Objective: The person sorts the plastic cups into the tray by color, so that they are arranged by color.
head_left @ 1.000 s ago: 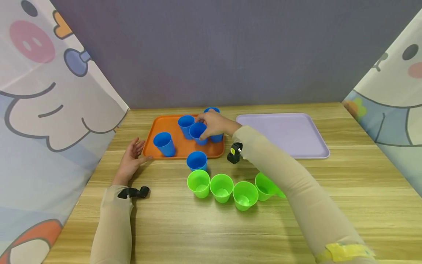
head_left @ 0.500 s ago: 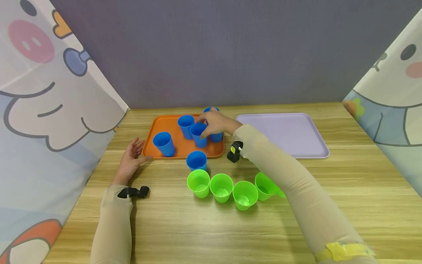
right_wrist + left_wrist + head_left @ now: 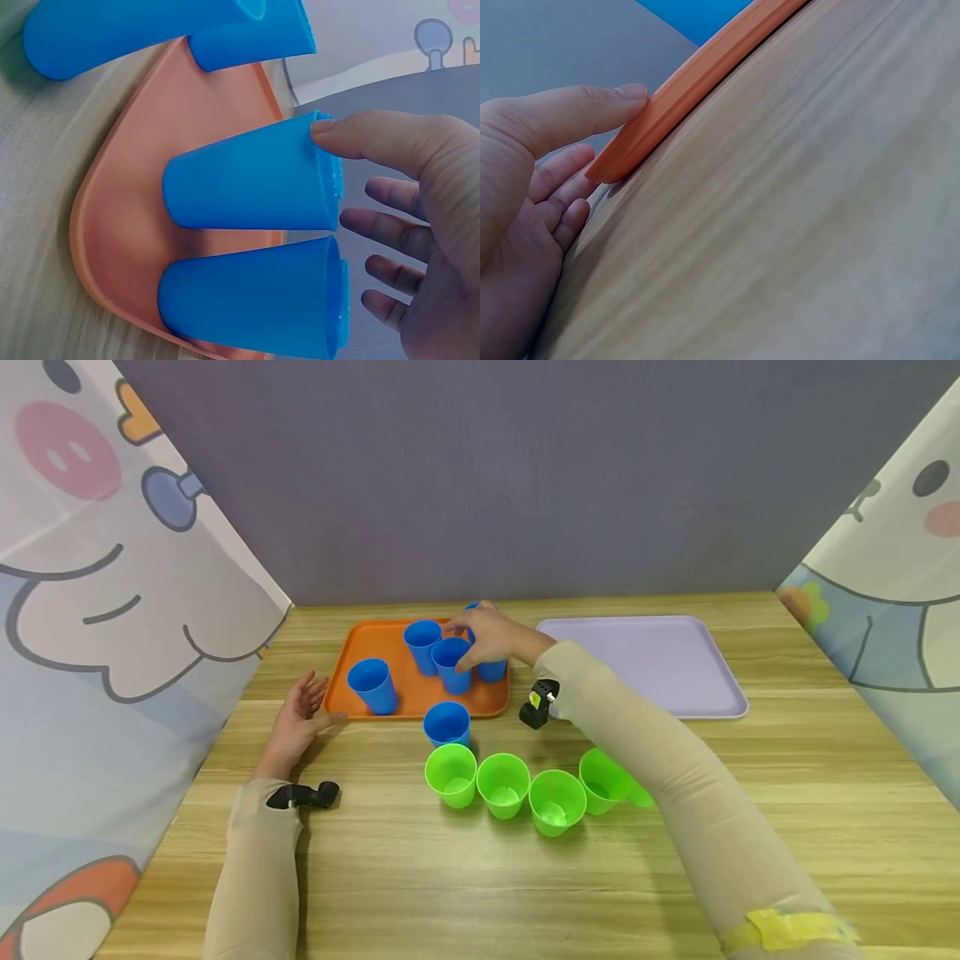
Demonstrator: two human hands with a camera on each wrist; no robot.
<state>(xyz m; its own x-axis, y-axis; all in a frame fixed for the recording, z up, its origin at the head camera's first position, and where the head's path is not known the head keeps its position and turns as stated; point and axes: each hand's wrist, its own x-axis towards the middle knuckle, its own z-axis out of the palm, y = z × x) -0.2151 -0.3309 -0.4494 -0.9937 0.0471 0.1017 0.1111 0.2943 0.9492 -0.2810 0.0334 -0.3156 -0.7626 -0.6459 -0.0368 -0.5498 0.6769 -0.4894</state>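
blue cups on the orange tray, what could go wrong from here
With the right hand at the rim of one blue cup and others close by, a finger might tip one over. The left hand, at the edge of the orange tray, could nudge it and jostle the cups.

Blue cup [image 3: 450, 677] stands upright, tapering downward, in right half of orange tray [image 3: 411, 696]; tray lies flat, low-rimmed.
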